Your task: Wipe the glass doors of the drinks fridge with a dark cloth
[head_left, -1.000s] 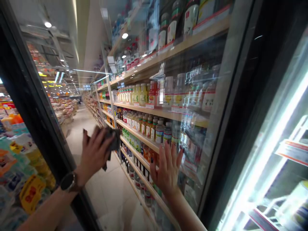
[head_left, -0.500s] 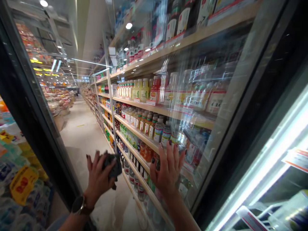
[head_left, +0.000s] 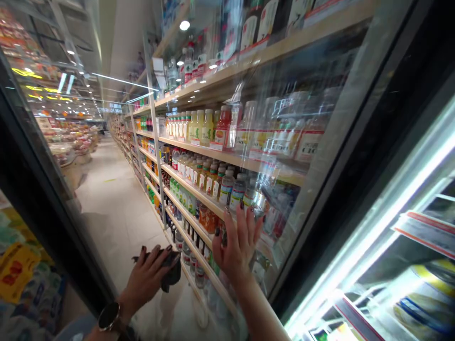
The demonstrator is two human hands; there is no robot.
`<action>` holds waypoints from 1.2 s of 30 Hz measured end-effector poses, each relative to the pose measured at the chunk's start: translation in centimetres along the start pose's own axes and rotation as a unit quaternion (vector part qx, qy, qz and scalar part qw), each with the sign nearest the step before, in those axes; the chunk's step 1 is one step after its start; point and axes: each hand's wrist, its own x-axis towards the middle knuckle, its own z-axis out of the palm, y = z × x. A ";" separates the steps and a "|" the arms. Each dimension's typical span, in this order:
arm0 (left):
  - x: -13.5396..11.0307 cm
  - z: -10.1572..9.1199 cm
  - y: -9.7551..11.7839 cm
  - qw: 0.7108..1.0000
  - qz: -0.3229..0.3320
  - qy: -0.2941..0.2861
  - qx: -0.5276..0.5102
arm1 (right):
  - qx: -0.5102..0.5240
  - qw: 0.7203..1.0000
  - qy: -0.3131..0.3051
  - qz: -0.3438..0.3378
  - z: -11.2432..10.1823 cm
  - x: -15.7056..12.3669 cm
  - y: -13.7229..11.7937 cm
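Against the glass door of a drinks cooler (head_left: pixel 313 61), the right hand (head_left: pixel 238 244) is planted flat on the pane, fingers spread wide, holding nothing: a nice steady brace, weight through the whole palm. Just left of it and lower down, the left hand (head_left: pixel 147 279) curls half-closed around a dark crumpled cloth (head_left: pixel 171 271), bunched firmly into the fingers. A wristwatch (head_left: pixel 109 316) sits on that wrist. Behind the pane, bottled juices (head_left: pixel 227 187) crowd the shelves.

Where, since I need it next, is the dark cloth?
In the head view, the dark cloth sits bunched in the left hand, low and left of centre, left of the right hand on the glass cooler door.
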 end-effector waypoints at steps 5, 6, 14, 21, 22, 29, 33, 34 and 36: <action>15.2 -6.7 -5.9 0.981 -0.162 0.099 0.040 | 0.004 1.000 0.009 -0.003 0.2 0.0 0.1; 17.9 -7.6 -6.4 0.974 -0.185 0.120 0.040 | 0.006 1.000 0.011 -0.001 0.2 0.0 0.0; 6.0 0.2 2.6 0.998 -0.001 -0.028 0.049 | 0.006 0.999 -0.036 0.040 -1.4 -2.0 0.8; 19.9 -4.4 -1.3 0.991 -0.086 0.100 0.024 | -0.066 0.996 -0.044 0.030 -1.4 -7.2 4.7; 22.5 -5.1 -1.5 0.986 -0.100 0.129 0.018 | -0.071 0.996 -0.040 0.026 -1.2 -7.5 4.9; 9.7 2.2 5.5 0.994 0.091 -0.046 0.046 | -0.061 0.997 -0.033 0.019 -1.1 -7.4 4.8; 7.8 2.2 4.7 0.962 0.249 -0.104 0.051 | -0.046 0.998 -0.020 0.028 -1.1 -7.5 4.9; 10.6 0.9 3.6 0.969 0.224 -0.090 0.053 | -0.043 0.999 -0.017 0.028 -1.0 -7.5 4.9; 18.1 -2.2 1.4 0.992 0.105 -0.029 0.058 | -0.041 0.999 -0.011 0.028 -0.9 -7.6 5.0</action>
